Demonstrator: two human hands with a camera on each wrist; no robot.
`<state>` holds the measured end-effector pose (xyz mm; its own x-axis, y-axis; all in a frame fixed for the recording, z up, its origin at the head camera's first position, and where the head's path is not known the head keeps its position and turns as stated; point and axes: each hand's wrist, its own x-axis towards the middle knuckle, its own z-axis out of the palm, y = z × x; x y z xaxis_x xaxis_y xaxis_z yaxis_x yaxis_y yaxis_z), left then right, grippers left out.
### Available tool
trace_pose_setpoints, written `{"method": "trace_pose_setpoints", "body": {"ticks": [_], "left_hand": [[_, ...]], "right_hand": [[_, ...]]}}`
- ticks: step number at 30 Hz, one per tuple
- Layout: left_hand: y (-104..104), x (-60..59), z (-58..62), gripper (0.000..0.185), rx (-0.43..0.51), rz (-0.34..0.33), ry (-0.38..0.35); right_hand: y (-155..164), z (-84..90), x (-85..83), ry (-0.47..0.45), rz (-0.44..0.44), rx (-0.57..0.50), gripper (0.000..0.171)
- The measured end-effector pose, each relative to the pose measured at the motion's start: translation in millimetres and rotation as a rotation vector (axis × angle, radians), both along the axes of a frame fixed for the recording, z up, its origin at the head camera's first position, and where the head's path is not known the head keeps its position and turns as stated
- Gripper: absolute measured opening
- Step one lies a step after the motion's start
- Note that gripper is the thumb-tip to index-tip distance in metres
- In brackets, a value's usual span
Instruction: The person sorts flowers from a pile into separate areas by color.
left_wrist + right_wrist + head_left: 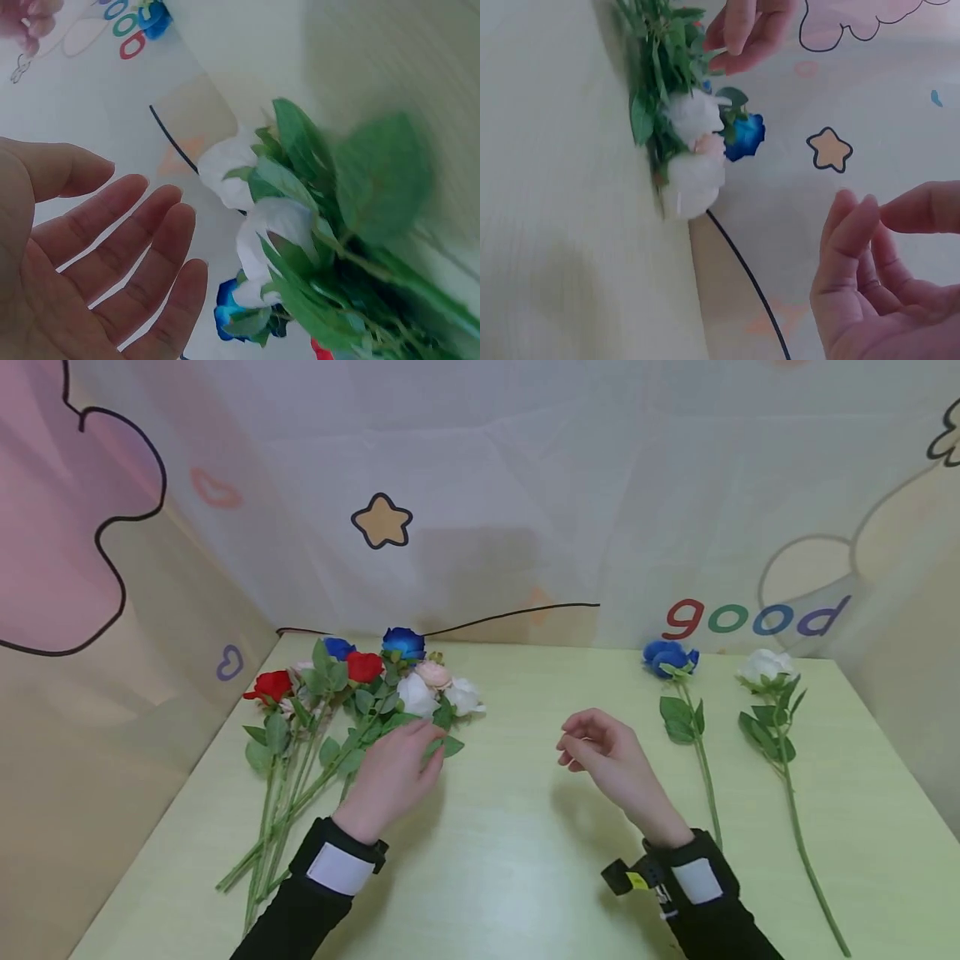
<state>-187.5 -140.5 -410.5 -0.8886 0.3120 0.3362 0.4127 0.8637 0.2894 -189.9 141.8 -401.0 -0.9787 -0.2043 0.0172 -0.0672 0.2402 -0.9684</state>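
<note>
My left hand (397, 768) hovers above the right side of a heap of long-stemmed roses, its fingers loosely bent around nothing. Red roses (364, 667), blue roses (403, 643), white roses (417, 695) and a pale pink rose (433, 674) make up the heap, their stems (273, 827) crossing toward the near left. In the left wrist view, the palm and spread fingers (135, 277) face the white blooms (277, 232) without gripping them. Over the middle right of the table my right hand (618, 764) hangs loosely curled, thumb near the index finger, holding nothing.
To the right lie a single blue rose (666, 658) and a single white rose (768, 667), apart from each other, stems toward the near edge. A printed cloth backdrop (480, 468) stands behind the pale table (495, 877) and along its sides.
</note>
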Motion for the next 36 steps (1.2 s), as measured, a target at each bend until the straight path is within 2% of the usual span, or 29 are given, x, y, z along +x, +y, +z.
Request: {"method": "trace_pose_setpoints", "body": {"ticks": [5, 14, 18, 23, 28, 36], "left_hand": [[-18.8, 5.2, 1.9, 0.020, -0.044, 0.029, 0.017], [-44.2, 7.3, -1.2, 0.020, -0.118, 0.067, -0.003], [-51.9, 8.5, -1.2, 0.020, -0.111, 0.083, -0.009], [-63.4, 10.7, -1.0, 0.021, -0.131, 0.126, -0.008], [-78.1, 13.3, -0.5, 0.024, -0.168, 0.172, -0.012], [-103.3, 18.0, -10.5, 0.025, -0.199, 0.232, -0.105]], "right_hand": [[-27.9, 0.3, -2.1, -0.085, 0.055, -0.139, 0.019], [-70.8, -7.7, -1.2, -0.203, 0.146, -0.275, 0.019], [-85.7, -14.1, -2.0, -0.236, 0.176, -0.337, 0.022], [-97.6, -20.4, -1.3, -0.261, 0.217, -0.354, 0.027], [-100.5, -23.9, -0.3, -0.267, 0.219, -0.344, 0.028], [-103.3, -25.8, 0.5, -0.270, 0.235, -0.346, 0.028]]}}
